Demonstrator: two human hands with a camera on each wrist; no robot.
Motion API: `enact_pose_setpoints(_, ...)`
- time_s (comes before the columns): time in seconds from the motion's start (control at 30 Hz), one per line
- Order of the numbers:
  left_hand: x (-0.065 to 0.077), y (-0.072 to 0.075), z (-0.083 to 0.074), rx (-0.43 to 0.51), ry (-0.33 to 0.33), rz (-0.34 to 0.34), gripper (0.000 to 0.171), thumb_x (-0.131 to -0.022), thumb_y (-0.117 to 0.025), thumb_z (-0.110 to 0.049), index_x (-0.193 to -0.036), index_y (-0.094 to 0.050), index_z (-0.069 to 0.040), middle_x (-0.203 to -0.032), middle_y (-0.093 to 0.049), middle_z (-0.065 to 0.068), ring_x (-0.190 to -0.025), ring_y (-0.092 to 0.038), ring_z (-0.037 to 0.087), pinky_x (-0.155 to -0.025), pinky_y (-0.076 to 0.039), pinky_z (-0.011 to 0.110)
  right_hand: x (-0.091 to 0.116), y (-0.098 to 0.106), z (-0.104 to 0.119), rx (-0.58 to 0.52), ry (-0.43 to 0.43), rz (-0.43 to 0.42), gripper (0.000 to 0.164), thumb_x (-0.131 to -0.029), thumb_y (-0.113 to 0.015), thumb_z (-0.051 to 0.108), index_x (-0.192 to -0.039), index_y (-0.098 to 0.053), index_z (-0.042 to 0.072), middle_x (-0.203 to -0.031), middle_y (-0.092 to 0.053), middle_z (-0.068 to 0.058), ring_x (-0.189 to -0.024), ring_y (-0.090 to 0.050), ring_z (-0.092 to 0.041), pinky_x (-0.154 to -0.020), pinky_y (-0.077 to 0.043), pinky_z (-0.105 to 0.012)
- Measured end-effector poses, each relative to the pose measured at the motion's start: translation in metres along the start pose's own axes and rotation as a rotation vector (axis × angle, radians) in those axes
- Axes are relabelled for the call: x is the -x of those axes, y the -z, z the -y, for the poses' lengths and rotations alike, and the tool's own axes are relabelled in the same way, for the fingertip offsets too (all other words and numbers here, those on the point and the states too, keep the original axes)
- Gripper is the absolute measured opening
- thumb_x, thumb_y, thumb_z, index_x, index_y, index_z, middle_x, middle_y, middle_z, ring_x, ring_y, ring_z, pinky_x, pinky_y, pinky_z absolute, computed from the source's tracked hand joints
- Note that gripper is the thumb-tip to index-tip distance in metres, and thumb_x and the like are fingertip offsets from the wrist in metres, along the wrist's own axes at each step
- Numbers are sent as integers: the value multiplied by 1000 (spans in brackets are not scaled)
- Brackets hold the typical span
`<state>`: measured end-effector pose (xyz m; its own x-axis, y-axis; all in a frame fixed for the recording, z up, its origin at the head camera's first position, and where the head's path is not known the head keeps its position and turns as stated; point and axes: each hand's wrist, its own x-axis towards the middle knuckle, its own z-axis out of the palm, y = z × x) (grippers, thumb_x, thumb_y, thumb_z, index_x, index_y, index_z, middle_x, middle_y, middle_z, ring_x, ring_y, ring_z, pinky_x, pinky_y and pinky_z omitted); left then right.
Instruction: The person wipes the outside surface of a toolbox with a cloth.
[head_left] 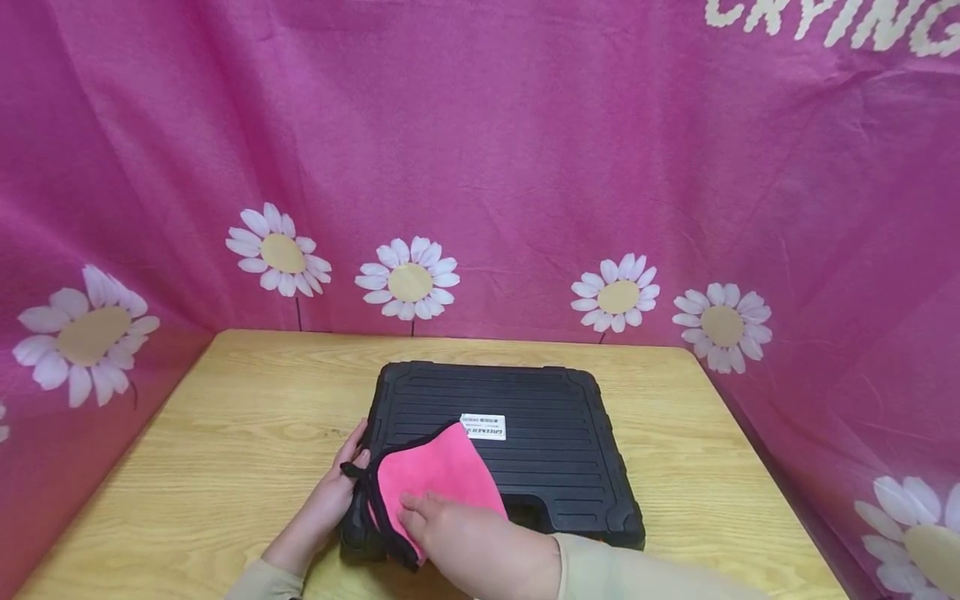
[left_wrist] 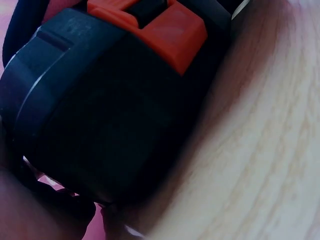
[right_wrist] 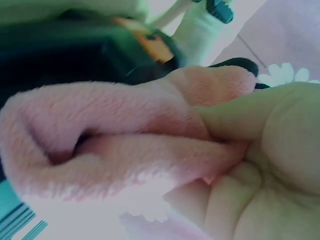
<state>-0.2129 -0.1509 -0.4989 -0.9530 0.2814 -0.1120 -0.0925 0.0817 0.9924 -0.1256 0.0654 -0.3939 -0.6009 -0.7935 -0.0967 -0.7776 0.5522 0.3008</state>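
A black plastic case (head_left: 517, 467) with a ribbed lid and a white label lies flat on the table. Over its front left part is a pink fleecy cloth (head_left: 420, 471) with black edging and a small black loop. My right hand (head_left: 480, 542) holds the cloth on the lid; in the right wrist view the folded cloth (right_wrist: 115, 160) is pinched between thumb and fingers. My left hand (head_left: 333, 492) rests against the case's left side, fingers extended along it. An orange-red latch (left_wrist: 180, 37) shows on the case in the left wrist view.
The case stands on a light wooden table (head_left: 225, 433). Behind and at both sides hangs a magenta curtain (head_left: 487, 167) printed with white daisies. A recessed handle gap (head_left: 528, 510) lies at the case's front edge.
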Motion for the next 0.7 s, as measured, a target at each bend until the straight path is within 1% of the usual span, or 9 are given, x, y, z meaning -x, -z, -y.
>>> enact_pose_setpoints(0.1,0,0,1,-9,-6,-5,63,-113,-34,-31,-167,-8,-12,-171,4,25,-157,4,48,-124,1,68,-2,2,-8,-21,5,-13,44,-98,-67,12,-141,-61,16,-144,-61,7,-124,-60,-2,-103,-46,-11)
enact_pose_setpoints(0.13,-1,0,1,-6,-6,-6,64,-113,-35,-32,-167,-8,-12,-171,4,25,-157,4,48,-124,1,67,-3,3,-11,-53,0,-10,44,-98,-65,10,-141,-61,17,-144,-61,7,-124,-60,-2,-103,-46,-11)
enact_pose_setpoints(0.23,-1,0,3,0,-6,-14,64,-112,-36,-33,-167,-8,-12,-171,3,25,-157,3,49,-124,0,67,-8,5,-20,-209,-31,39,45,-100,-58,5,-143,-60,17,-145,-61,6,-128,-60,-3,-105,-46,-14)
enact_pose_setpoints(0.3,-2,0,3,8,-15,-14,63,-113,-36,-29,-166,-8,-11,-171,3,25,-157,3,49,-124,0,67,-10,7,-26,-297,-53,73,45,-102,-55,5,-145,-59,17,-147,-60,5,-131,-59,-5,-108,-45,-17)
enact_pose_setpoints(0.37,-1,1,4,21,-22,-10,61,-113,-34,-24,-167,-8,-11,-171,4,25,-157,3,48,-124,0,65,-12,8,-31,-337,-71,91,45,-103,-54,5,-146,-58,17,-147,-61,5,-131,-59,-6,-110,-45,-18)
enact_pose_setpoints(0.43,-1,0,3,34,-33,2,60,-113,-32,-19,-166,-7,-10,-171,4,25,-158,3,46,-125,0,64,-15,8,-36,-356,-78,94,44,-104,-55,5,-146,-58,16,-146,-62,4,-132,-59,-7,-110,-45,-20)
enact_pose_setpoints(0.5,0,0,3,44,-35,14,60,-113,-31,-18,-166,-5,-9,-172,3,24,-158,4,44,-125,0,62,-18,7,-41,-354,-84,92,43,-103,-57,5,-145,-59,14,-144,-63,2,-132,-60,-8,-111,-45,-21)
enact_pose_setpoints(0.6,0,0,2,27,-20,10,62,-113,-32,-23,-166,-3,-6,-171,2,26,-158,1,46,-126,-2,62,-24,3,-51,-325,-92,69,41,-102,-61,5,-142,-61,12,-139,-67,0,-128,-63,-9,-109,-47,-22)
enact_pose_setpoints(0.7,0,0,1,10,-5,-6,64,-113,-34,-26,-166,-4,-6,-171,4,26,-157,1,49,-125,-1,64,-31,-2,-62,-310,-120,69,43,-99,-66,7,-142,-62,12,-136,-69,0,-125,-65,-10,-109,-48,-23)
